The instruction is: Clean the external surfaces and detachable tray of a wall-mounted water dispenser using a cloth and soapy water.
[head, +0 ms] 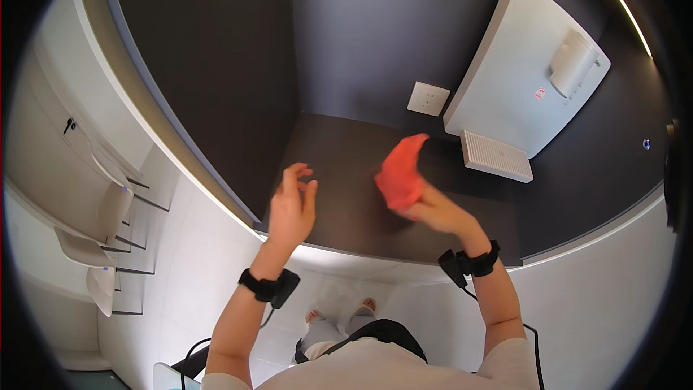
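Observation:
A red cloth (400, 176), slightly blurred and folded over, is gripped in my right hand (441, 211) above the dark countertop (341, 211). My left hand (292, 208) hangs over the counter's left front part with its fingers loosely bent and apart, holding nothing. Beyond the cloth, on the back wall, is a white socket plate (428, 98). To the right of it a white wall-mounted water dispenser (525, 65) has a ribbed drip tray (497, 156) at its foot. Both wrists wear black straps with small boxes and cables.
Dark panels close the niche at left (206, 65) and right (584, 173). The counter's front edge curves just before my body. Pale chairs (116, 206) stand on the light floor at far left. A light strip (622, 5) runs at upper right.

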Demonstrator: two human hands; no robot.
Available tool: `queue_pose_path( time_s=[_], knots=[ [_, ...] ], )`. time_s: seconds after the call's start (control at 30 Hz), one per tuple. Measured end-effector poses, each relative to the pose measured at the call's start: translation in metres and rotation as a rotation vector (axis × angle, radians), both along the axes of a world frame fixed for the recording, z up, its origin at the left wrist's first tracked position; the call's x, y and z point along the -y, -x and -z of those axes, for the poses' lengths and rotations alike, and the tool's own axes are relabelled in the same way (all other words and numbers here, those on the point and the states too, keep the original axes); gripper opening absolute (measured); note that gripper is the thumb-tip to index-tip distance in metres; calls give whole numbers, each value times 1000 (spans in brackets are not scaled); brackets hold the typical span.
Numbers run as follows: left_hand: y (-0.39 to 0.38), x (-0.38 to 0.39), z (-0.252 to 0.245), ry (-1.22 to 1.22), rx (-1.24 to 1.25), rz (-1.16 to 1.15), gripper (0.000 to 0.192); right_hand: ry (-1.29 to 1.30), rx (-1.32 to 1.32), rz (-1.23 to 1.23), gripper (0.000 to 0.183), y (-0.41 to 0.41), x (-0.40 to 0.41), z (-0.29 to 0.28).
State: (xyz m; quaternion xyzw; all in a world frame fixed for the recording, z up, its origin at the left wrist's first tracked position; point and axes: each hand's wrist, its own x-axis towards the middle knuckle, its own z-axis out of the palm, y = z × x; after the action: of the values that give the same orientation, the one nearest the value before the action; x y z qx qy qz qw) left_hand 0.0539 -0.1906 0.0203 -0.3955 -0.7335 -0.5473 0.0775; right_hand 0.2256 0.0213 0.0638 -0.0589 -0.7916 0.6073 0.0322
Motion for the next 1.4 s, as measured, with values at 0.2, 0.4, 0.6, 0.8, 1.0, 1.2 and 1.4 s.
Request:
queue_pose_path(
  time_s=[0.2, 0.4, 0.6, 0.8, 1.0, 1.2, 1.4],
  knots=[
    [20, 68, -8, -143, -600, -181, 25, -836, 338, -386, 53, 44, 45, 58],
    [42, 87, -30, -97, -782, -652, 63, -1153, 291, -289, 52, 100, 53, 103],
    [58, 66, -27, -92, -566, -608, 87, -1141, 132, -79, 62, 199, 29, 124],
    [61, 59, -17, -112, -594, -703, 78, -1135, 200, 67, 64, 266, 4, 135],
    [64, 56, -15, -120, -669, -718, 75, -995, 247, 170, 60, 290, -1, 126],
    [65, 56, -13, -81, -707, -738, 74, -1005, 173, 60, 59, 266, 10, 135],
    [63, 57, -11, -68, -712, -752, 76, -1055, 190, 341, 51, 287, 9, 128]
  ],
)
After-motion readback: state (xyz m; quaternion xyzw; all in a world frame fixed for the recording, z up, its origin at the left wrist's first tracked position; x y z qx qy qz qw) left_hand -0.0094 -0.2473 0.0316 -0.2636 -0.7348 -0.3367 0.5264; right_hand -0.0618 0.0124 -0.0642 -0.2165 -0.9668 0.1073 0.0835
